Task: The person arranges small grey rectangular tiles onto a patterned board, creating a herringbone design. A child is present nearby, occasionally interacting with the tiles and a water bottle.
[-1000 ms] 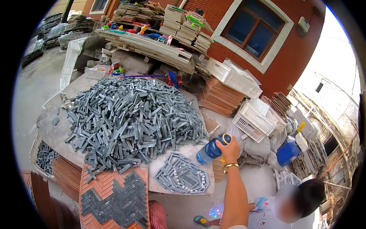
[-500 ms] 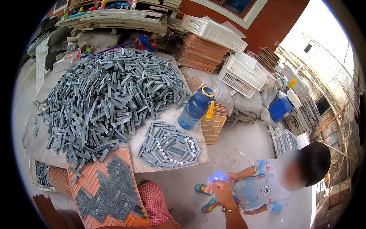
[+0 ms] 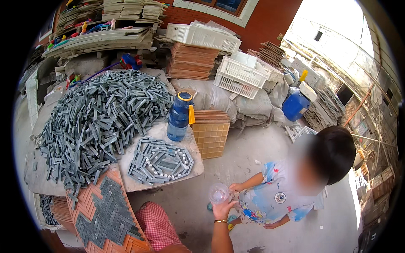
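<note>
My right hand (image 3: 223,208), with a gold bracelet at the wrist, holds a clear, rounded plastic object (image 3: 219,194) from below. Its exact kind is hard to tell. My thumb sticks out to the right. A co-present person's hand (image 3: 236,188) is right beside the object; whether it touches cannot be made out. At the lower edge a bit of my other forearm seems to show, but my left hand is out of view. Left of my checkered knee, an orange grooved board (image 3: 80,185) carries dark grey strips (image 3: 110,211) in a herringbone pattern.
A large heap of grey stone strips (image 3: 105,118) covers the table, with a ring of strips (image 3: 160,162) near its corner. A blue bottle (image 3: 179,118) stands behind the ring. The small person (image 3: 270,189) stands at right. Beyond are white crates (image 3: 242,71), sacks (image 3: 253,105) and a blue jug (image 3: 295,105).
The view has swung right, so the table things sit further left. My hand has turned and its thumb has spread; the object, glowing blue-violet before, now looks clear.
</note>
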`<state>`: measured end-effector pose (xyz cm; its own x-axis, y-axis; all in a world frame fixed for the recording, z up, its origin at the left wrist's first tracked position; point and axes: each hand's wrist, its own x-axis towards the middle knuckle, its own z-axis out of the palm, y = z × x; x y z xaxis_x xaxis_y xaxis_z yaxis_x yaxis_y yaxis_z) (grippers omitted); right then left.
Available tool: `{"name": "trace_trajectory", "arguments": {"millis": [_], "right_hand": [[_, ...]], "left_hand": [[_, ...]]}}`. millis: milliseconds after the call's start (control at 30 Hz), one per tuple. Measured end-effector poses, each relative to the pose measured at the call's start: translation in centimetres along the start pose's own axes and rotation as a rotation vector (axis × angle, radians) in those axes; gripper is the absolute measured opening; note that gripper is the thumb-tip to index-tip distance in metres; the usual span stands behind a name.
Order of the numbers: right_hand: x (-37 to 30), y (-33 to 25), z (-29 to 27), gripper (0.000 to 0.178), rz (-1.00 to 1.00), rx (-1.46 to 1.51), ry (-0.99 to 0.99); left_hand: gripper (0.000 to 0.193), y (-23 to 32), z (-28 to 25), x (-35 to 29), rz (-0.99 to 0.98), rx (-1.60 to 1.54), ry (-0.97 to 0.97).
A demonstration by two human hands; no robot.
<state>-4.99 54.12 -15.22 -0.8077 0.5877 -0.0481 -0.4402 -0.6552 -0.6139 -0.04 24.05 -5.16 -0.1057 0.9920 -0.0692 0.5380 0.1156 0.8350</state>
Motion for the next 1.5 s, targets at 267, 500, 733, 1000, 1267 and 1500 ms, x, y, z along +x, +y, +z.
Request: {"name": "trace_trajectory", "arguments": {"millis": [267,500,733,1000,1267,1500], "right_hand": [[0.6,2.9,3.5,0.093,-0.008,0.08,0.13],[-3.5,1.5,8.8,0.072,-0.005,0.087,0.14],[-7.2,-0.7,16.7,0.041,0.118,0.363,-0.274],[-9.9,-4.8,24.6,0.045,-0.026,0.325,-0.56],[-12.1,-8.9,27.3,0.043,-0.088,0.208,-0.528],[-12.3,-10.3,27.5,0.042,-0.097,0.168,-0.516]], "left_hand": [[0.034,-1.0,0.9,-0.5,-0.003,0.004,0.012],[0.04,-0.9,1.1,-0.5,0.001,-0.002,0.047],[0.041,-1.5,1.2,-0.8,0.07,-0.026,0.094],[0.034,-0.5,0.1,-0.5,0.034,-0.012,0.034],[0.034,0.3,-1.0,-1.0,-0.014,-0.064,0.03],[0.028,0.1,-0.3,-0.6,0.005,-0.012,0.094]]}}
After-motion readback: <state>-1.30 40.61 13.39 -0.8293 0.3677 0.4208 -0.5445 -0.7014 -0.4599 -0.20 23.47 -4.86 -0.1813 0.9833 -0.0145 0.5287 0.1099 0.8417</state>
